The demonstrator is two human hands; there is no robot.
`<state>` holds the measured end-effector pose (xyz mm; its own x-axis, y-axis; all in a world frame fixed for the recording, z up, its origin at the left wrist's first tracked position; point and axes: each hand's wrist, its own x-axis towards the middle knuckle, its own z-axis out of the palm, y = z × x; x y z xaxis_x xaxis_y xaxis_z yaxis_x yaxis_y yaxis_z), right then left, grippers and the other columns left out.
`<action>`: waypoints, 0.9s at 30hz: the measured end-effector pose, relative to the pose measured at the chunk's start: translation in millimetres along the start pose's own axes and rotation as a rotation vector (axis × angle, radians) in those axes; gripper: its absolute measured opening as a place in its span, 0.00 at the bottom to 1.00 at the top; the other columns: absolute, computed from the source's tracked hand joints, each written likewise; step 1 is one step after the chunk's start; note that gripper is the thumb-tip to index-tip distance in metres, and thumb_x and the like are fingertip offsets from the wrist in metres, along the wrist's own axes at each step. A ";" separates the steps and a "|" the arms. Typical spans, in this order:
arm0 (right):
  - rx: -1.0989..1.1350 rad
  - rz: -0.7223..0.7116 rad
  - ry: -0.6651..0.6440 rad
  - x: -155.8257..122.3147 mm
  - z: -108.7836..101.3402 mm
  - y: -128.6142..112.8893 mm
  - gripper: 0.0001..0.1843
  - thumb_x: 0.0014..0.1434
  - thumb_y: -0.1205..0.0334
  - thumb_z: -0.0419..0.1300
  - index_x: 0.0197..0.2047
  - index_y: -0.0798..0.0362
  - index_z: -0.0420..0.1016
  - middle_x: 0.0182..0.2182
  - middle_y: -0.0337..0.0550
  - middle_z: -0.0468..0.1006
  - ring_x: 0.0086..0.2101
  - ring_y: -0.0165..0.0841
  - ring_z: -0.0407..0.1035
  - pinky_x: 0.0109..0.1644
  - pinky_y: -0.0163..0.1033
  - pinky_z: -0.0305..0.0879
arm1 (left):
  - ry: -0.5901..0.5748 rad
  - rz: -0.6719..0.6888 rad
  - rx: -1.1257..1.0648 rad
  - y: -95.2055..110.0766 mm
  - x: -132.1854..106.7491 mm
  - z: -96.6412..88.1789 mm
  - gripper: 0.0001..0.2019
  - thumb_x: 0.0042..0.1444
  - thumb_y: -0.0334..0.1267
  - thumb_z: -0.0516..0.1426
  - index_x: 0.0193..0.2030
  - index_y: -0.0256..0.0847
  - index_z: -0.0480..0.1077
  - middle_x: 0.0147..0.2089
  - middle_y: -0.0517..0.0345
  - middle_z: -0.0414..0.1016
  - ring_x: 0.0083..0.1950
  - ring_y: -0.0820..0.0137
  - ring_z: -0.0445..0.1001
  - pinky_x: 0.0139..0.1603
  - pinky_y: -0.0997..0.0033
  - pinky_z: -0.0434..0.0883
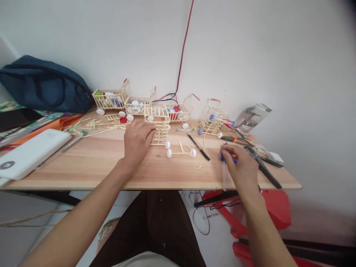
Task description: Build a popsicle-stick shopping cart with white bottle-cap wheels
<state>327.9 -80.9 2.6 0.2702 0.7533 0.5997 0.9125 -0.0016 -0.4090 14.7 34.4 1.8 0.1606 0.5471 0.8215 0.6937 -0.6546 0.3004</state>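
My left hand (138,140) is closed on the left side of a small cart frame (160,138) made of thin wooden sticks. White bottle-cap wheels sit along the frame's right side. Near the front edge of the table, my right hand (242,163) grips a blue glue gun (223,157), mostly covered by the fingers. From it a translucent glue stick (224,178) points toward me. Between the hands lies a stick axle (180,153) with a white cap wheel at each end. A black pen (198,147) rests right of it.
Several finished-looking stick carts (111,99) line the wall, some filled with bottle caps. Loose sticks (96,126) are scattered at the left, by a white power bank (33,152) and a dark blue bag (46,85). Pliers (236,139) and a black-handled tool (264,168) lie at the right.
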 end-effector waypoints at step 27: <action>-0.715 0.066 -0.499 7.8 1.8 95.0 0.24 0.63 0.59 0.50 0.59 0.56 0.70 0.51 0.62 0.77 0.48 0.55 0.74 0.49 0.56 0.67 | 0.003 -0.030 -0.097 -7.2 -7.3 5.5 0.08 0.63 0.36 0.57 0.44 0.42 0.78 0.41 0.53 0.81 0.47 0.61 0.71 0.51 0.56 0.69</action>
<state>416.1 -74.0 -32.8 0.3160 0.9367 0.1506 0.9188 -0.3417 0.1975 12.4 38.1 -9.0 0.1390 0.5655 0.8129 0.6270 -0.6856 0.3698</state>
